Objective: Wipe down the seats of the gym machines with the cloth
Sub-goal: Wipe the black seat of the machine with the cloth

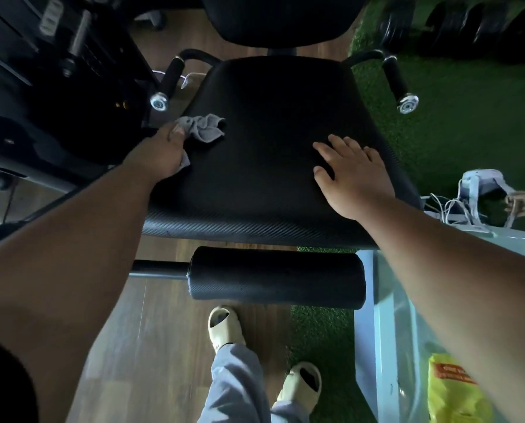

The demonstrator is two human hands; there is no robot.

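Note:
A wide black padded seat (267, 132) of a gym machine fills the middle of the head view. My left hand (160, 154) grips a crumpled grey cloth (203, 128) and presses it onto the seat's left edge. My right hand (352, 172) lies flat on the seat's right side, fingers spread, holding nothing. A black backrest pad (281, 19) stands behind the seat.
Two black handles with chrome ends (163, 87) (403, 90) flank the seat. A black roller pad (273, 276) hangs below its front edge. A weight stack (56, 56) is at left. A pale bin with a yellow bag (456, 392) is at right, with cables and another person's hand (523, 203).

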